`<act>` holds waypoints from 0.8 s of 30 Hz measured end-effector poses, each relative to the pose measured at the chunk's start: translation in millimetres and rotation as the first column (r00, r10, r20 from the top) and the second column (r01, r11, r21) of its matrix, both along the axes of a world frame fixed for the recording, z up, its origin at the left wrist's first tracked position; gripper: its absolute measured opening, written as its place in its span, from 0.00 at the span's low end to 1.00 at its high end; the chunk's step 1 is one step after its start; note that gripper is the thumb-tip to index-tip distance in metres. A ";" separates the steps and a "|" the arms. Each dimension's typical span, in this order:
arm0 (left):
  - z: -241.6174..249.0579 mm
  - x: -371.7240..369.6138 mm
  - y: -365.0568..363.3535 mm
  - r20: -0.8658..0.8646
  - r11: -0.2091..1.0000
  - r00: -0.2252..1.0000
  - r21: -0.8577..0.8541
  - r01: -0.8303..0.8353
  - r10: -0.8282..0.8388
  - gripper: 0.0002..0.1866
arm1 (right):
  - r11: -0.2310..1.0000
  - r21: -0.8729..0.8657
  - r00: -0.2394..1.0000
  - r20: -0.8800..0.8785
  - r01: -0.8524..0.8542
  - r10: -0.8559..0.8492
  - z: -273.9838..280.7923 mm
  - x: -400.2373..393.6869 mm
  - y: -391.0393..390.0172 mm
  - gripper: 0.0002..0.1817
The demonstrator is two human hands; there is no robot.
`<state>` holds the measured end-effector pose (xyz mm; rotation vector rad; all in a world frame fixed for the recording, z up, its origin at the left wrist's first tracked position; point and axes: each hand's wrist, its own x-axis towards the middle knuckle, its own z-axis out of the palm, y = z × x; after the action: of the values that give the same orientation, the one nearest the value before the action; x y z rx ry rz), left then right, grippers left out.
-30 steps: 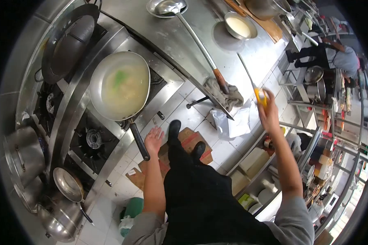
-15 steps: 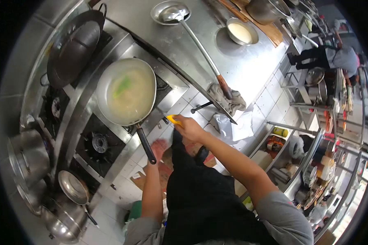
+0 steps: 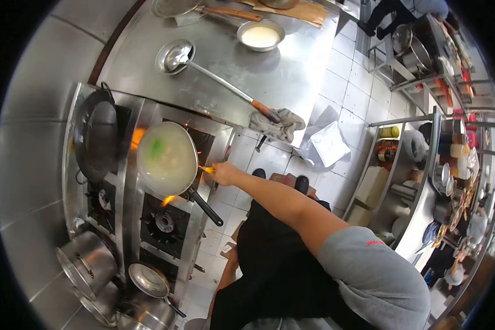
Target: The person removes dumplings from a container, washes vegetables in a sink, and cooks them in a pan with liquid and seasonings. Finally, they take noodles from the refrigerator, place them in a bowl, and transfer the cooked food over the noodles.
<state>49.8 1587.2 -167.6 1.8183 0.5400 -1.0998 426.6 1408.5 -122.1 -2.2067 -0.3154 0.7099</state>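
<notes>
Right hand [image 3: 223, 174] closed round a yellow tool [image 3: 206, 169], tip end beside the rim of the pan [image 3: 170, 186]. Left hand [image 3: 233, 257] mostly hidden by the apron [image 3: 278, 258], can't tell grip. Pan sits on the stove [image 3: 209, 181], flames [image 3: 168, 201] at its edge. Red lettering [image 3: 375, 242] on the sleeve [image 3: 363, 264], too small to read.

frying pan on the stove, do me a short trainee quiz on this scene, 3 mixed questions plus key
1. True or false: flames show at the edge of the frying pan.
2. Which hand holds the yellow-handled tool? a) left b) right
3. Fill the gap: the wooden end of the ladle meets a crumpled ____.

Key: 1 true; 2 b, the right hand; 3 cloth.
</notes>
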 end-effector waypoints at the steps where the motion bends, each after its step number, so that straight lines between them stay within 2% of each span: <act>1: 13.3 10.7 -4.1 0.053 0.999 0.998 0.044 0.028 -0.030 0.10 | 1.000 0.009 1.000 0.001 0.015 -0.015 -2.0 -1.5 -3.0 0.20; 2: 26.9 22.5 -10.5 0.112 0.994 0.992 0.096 0.055 -0.066 0.10 | 0.999 0.018 0.999 0.009 0.035 -0.035 8.8 -4.7 -12.6 0.20; 4: 63.6 66.3 -36.3 0.268 0.973 0.951 0.209 0.099 -0.154 0.10 | 0.998 0.052 0.995 -0.099 0.020 -0.014 34.7 -15.3 -51.7 0.19; 6: 109.0 126.8 -67.3 0.447 0.938 0.861 0.334 0.089 -0.241 0.10 | 0.989 0.146 0.999 -0.016 -0.027 0.029 23.2 -39.6 -103.4 0.20; 8: 148.4 196.1 -104.2 0.561 0.932 0.796 0.361 0.012 -0.228 0.09 | 0.975 0.220 0.997 0.054 0.040 -0.053 65.8 -67.2 -180.8 0.25; 9: 156.7 228.4 -126.1 0.726 0.981 0.687 0.131 -0.146 0.005 0.07 | 0.966 0.228 0.989 0.055 0.121 -0.136 83.3 -80.0 -219.5 0.27; 10: 143.4 262.3 -134.7 0.607 0.935 0.713 -0.188 -0.300 0.351 0.06 | 0.951 0.237 0.974 0.059 0.200 -0.220 93.0 -88.4 -256.6 0.28; 11: 170.1 305.2 -168.4 0.613 0.882 0.640 -0.255 -0.395 0.464 0.08 | 0.923 0.230 0.940 0.077 0.307 -0.332 94.0 -93.7 -294.1 0.29; 12: 154.6 344.8 -177.7 0.635 0.855 0.573 -0.357 -0.377 0.518 0.08 | 0.882 0.226 0.893 0.088 0.414 -0.442 95.1 -95.9 -320.7 0.30; 13: 142.6 383.9 -186.0 0.668 0.866 0.552 -0.363 -0.344 0.499 0.12 | 0.876 0.230 0.884 0.101 0.425 -0.456 95.1 -87.5 -334.1 0.30; 14: 147.0 418.5 -205.8 0.752 0.915 0.555 -0.160 -0.371 0.357 0.19 | 0.823 0.196 0.794 0.217 0.534 -0.567 93.3 -76.4 -346.4 0.31; 15: 113.8 461.5 -203.4 0.814 0.940 0.554 0.028 -0.340 0.177 0.26 | 0.747 0.171 0.675 0.335 0.642 -0.657 90.9 -66.1 -358.7 0.31; 16: 139.5 483.0 -227.1 0.806 0.940 0.586 0.128 -0.317 0.088 0.34 | 0.733 0.135 0.692 0.253 0.666 -0.676 83.1 -46.5 -358.4 0.31; 17: 109.0 517.4 -229.1 0.793 0.845 0.607 0.358 -0.397 -0.050 0.42 | 0.704 0.090 0.685 0.171 0.705 -0.708 73.0 -19.2 -351.6 0.31; 18: 104.0 541.6 -234.5 0.722 0.836 0.685 0.312 -0.450 0.099 0.48 | 0.717 0.124 0.713 0.081 0.686 -0.697 64.1 0.0 -339.7 0.31; 19: 80.3 571.3 -220.9 0.615 0.910 0.760 0.164 -0.381 0.207 0.50 | 0.704 0.165 0.675 0.201 0.690 -0.709 90.5 10.9 -324.7 0.28; 20: 53.0 600.7 -215.8 0.620 0.888 0.775 0.279 -0.364 0.122 0.50 | 0.708 0.139 0.652 0.303 0.692 -0.696 39.8 46.3 -299.7 0.30; 21: 65.9 600.9 -228.2 0.657 0.889 0.740 0.242 -0.389 0.145 0.48 | 0.681 0.186 0.689 0.030 0.708 -0.724 107.6 45.1 -299.5 0.31; 22: 13.4 636.8 -195.3 0.633 0.929 0.766 0.205 -0.307 0.114 0.36 | 0.703 0.322 0.717 0.094 0.635 -0.691 87.6 60.8 -290.5 0.30; 23: -10.0 649.7 -179.1 0.527 0.882 0.727 -0.102 -0.459 0.440 0.25 | 0.742 0.243 0.713 0.208 0.625 -0.669 81.0 66.0 -280.7 0.29; 24: -22.2 675.1 -160.5 0.528 0.826 0.682 -0.070 -0.560 0.507 0.15 | 0.754 0.203 0.705 0.270 0.625 -0.656 76.1 67.1 -276.2 0.27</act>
<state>724.9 1426.6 -189.8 1.7721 0.7327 -0.1496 493.7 1132.3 -46.0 -2.1261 0.2675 -0.0656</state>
